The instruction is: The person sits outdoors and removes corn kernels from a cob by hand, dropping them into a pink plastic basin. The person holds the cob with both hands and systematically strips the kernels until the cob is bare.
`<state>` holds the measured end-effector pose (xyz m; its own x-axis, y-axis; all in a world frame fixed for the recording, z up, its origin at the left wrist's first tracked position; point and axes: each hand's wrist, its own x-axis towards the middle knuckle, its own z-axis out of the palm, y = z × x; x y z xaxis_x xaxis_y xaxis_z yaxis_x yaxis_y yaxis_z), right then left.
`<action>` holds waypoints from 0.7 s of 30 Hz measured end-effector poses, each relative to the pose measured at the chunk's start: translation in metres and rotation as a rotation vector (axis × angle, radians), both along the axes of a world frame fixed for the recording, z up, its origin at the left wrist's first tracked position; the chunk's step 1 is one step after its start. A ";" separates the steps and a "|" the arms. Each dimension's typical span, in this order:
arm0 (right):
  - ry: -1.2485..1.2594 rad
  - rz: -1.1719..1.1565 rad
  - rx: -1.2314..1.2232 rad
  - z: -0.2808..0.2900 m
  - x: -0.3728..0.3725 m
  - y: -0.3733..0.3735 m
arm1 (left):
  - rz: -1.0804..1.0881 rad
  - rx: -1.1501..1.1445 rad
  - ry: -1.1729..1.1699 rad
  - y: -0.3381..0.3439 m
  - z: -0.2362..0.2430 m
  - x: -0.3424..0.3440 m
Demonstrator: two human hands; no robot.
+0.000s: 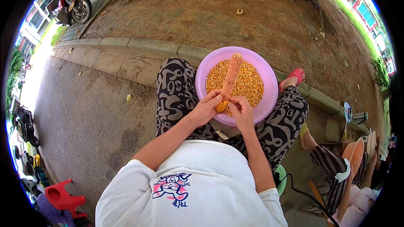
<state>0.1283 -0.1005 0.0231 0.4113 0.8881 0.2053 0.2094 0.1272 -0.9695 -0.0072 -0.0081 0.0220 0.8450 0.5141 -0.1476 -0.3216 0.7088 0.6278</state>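
Observation:
My left hand [208,107] is closed on a corn cob [231,73], which is mostly stripped to its pale pinkish core, with yellow kernels remaining at the lower end. My right hand [240,111] grips that lower end, with the thumb against the kernels. The cob tilts up and away from me over a pink-purple plastic basin [269,79] holding loose yellow kernels [250,84]. The basin sits between my patterned-trousered legs, just beyond my hands.
A person [336,168] in striped trousers sits at my right with an orange basin [357,151]. A concrete curb [111,43] borders dirt, tree trunks and a parked red motorbike [69,6]. A red stool [65,195] stands at lower left, a green container [281,176] by my right hip.

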 end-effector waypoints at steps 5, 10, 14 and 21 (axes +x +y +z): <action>0.007 -0.012 -0.007 0.000 -0.001 0.000 | -0.002 0.019 -0.004 0.001 -0.003 0.000; 0.049 0.018 -0.015 0.001 0.000 -0.001 | 0.018 0.033 -0.004 0.001 -0.006 0.000; 0.039 0.031 -0.006 -0.001 0.000 -0.001 | 0.007 0.030 0.002 0.001 -0.005 -0.001; 0.014 0.021 0.005 -0.003 0.001 -0.001 | 0.010 0.031 -0.003 0.001 -0.008 0.000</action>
<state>0.1293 -0.1013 0.0198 0.3952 0.8957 0.2041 0.1932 0.1362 -0.9717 -0.0074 -0.0068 0.0138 0.8401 0.5270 -0.1286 -0.3306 0.6854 0.6487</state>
